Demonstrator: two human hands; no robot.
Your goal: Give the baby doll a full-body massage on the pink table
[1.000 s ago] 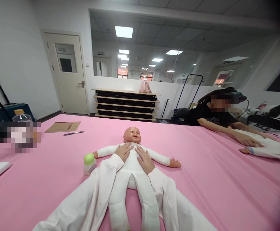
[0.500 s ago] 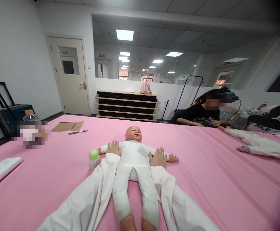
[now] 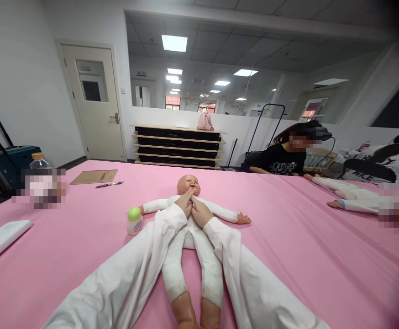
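Observation:
A baby doll in a white cloth suit lies on its back on the pink-covered table, its head away from me and its arms spread. My left hand and my right hand meet on its upper chest, just below the chin. Both hands rest there with fingers stretched out and side by side, holding nothing. They hide part of the doll's chest. Beside the doll's arm on the left stands a small white bottle with a green cap.
On the pink table cover lie a brown notebook, a pen and a long white object at left. A plastic bottle is partly blurred. Another doll lies at right, near a seated person wearing a headset.
Both hands have moved inward from the doll's upper arms to the middle of its chest, where they now meet. The view has shifted slightly. The doll stays lying in place.

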